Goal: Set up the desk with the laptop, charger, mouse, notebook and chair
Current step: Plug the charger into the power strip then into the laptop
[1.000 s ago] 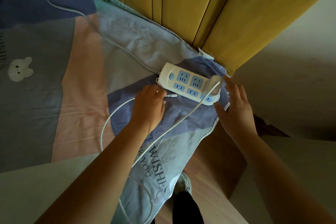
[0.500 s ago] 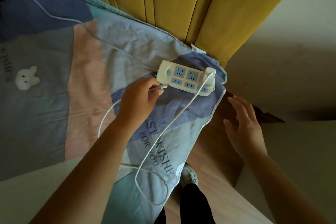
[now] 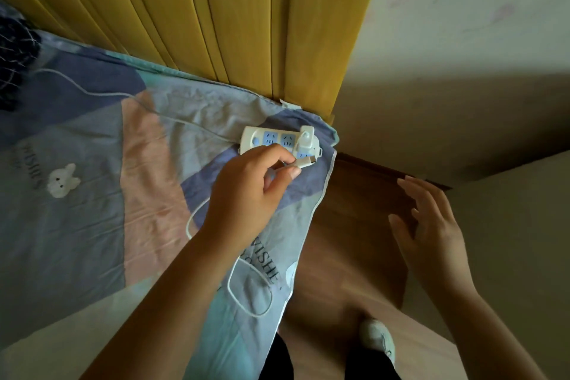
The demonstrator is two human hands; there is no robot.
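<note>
Pastel patchwork bedding, white power gear

Blue, pink and grey block-printed cotton bedsheet (image 3: 92,194) carries a white bunny motif and dark lettering; beyond the left hand (image 3: 246,191), a white plastic power strip (image 3: 277,142) shows pale-blue sockets, with yellow wooden slatted headboard (image 3: 231,25) behind.

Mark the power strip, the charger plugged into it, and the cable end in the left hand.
power strip (image 3: 271,140), head view, blue sockets on its top face
charger (image 3: 307,138), head view, white body of the plug
cable end (image 3: 308,161), head view, connector tip past the left hand's fingers
</note>
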